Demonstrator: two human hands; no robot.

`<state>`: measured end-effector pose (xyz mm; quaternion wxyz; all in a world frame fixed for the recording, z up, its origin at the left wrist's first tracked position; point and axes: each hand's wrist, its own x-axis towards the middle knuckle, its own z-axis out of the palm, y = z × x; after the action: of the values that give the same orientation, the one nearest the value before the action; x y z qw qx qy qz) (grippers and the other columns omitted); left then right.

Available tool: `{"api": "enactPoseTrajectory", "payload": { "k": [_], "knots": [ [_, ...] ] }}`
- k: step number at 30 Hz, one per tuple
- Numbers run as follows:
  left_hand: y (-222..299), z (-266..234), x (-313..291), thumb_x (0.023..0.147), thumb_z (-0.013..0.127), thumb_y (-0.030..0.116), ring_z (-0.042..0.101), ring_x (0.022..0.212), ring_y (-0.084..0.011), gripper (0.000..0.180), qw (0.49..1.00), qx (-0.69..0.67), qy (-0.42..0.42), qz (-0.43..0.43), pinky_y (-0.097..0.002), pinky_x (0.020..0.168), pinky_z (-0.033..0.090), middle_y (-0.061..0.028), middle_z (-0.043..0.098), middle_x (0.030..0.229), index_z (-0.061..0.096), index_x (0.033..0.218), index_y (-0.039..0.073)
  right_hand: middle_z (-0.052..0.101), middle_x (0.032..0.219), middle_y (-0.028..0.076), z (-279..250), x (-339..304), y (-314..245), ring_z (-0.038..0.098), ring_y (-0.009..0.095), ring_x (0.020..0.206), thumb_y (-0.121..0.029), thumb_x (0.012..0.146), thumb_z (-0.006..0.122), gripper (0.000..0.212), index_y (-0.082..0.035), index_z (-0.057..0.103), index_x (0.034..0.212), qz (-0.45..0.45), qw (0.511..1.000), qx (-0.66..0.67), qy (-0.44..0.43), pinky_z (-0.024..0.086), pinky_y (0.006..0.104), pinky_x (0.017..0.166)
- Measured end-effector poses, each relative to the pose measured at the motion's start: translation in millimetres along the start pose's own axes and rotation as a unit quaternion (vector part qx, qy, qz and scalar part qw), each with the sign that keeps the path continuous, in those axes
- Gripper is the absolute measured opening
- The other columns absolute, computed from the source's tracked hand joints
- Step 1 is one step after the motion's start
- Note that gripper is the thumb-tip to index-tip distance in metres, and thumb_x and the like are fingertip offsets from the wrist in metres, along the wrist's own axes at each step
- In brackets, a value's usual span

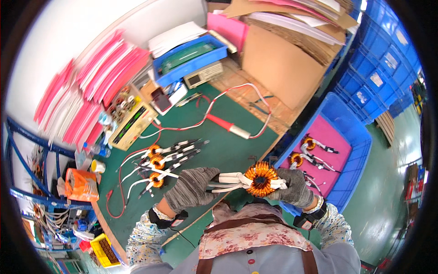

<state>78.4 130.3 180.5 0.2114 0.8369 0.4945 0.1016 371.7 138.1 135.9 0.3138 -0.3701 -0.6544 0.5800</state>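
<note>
A toroidal coil (255,170) wound with orange copper wire is held up in front of my body. My left hand (191,187), in a grey knit glove, is closed round the white-sleeved leads (230,179) on its left side. On the other side, my gloved right hand (295,188) grips the coil by its edge and short white leads. Several similar coils (156,161) with black-and-white leads lie on the green mat just beyond my left hand. More coils (296,160) rest on a pink sheet inside the blue crate (360,155) to the right.
A beige meter (132,125) stands at the left of the green mat (182,123). Its red-and-white cable runs to a red probe (219,122). Pliers (259,107) lie farther back. Pink and white boards (109,64), cardboard (278,64) and stacked blue crates (378,68) border the bench.
</note>
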Motion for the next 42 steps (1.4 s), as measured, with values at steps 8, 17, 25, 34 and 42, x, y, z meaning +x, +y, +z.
{"api": "enactPoseTrajectory", "payload": {
  "k": [8,17,25,34,42],
  "knots": [
    [46,25,113,0.07,0.069,0.025,0.057,0.067,-0.0167,0.04,0.938,-0.327,-0.092,-0.061,-0.0283,0.062,0.047,-0.0063,0.058,0.079,0.055,0.1,0.002,0.063,0.089,0.002,-92,-9,-3,0.057,0.009,0.074,-0.028,0.064,0.078,0.058,0.002,0.056,0.109,-0.099,0.963,0.132,0.212,0.046,0.0246,0.064],
    [122,78,227,0.079,0.066,0.029,0.054,0.073,-0.0104,0.058,0.78,-0.61,-0.135,-0.037,-0.0209,0.064,0.045,-0.0032,0.053,0.089,0.035,0.121,0.004,0.046,0.115,0.011,-125,37,25,0.047,0.02,0.103,-0.05,0.059,0.077,0.097,0.001,0.029,0.127,-0.114,0.885,0.136,0.431,0.039,0.0323,0.087],
    [156,142,286,0.078,0.063,0.036,0.042,0.113,-0.0269,0.073,0.887,-0.371,-0.003,0.273,-0.0371,0.098,0.032,-0.0169,0.041,0.122,0.026,0.13,0.002,0.054,0.083,0.001,-160,23,45,0.053,0.011,0.074,-0.005,0.068,0.068,0.033,-0.004,0.052,0.097,-0.02,0.788,0.555,0.266,0.045,0.0233,0.065],
    [68,152,212,0.085,0.053,0.038,0.053,0.104,-0.028,0.048,0.945,-0.309,-0.087,-0.072,-0.037,0.089,0.041,-0.0181,0.053,0.114,0.049,0.118,0.003,0.048,0.119,0.016,-327,8,137,0.045,0.033,0.11,-0.006,0.055,0.069,0.08,-0.004,0.035,0.127,0.058,0.716,-0.542,0.436,0.036,0.0391,0.095],
    [9,133,117,0.087,0.052,0.023,0.057,0.094,-0.024,0.028,0.959,-0.216,0.019,-0.185,-0.0346,0.082,0.045,-0.014,0.061,0.097,0.058,0.106,0.003,0.048,0.12,0.014,-353,24,295,0.045,0.032,0.111,-0.016,0.051,0.076,0.083,-0.01,0.039,0.125,0.22,0.791,-0.502,0.271,0.036,0.0387,0.095]
  ]
}}
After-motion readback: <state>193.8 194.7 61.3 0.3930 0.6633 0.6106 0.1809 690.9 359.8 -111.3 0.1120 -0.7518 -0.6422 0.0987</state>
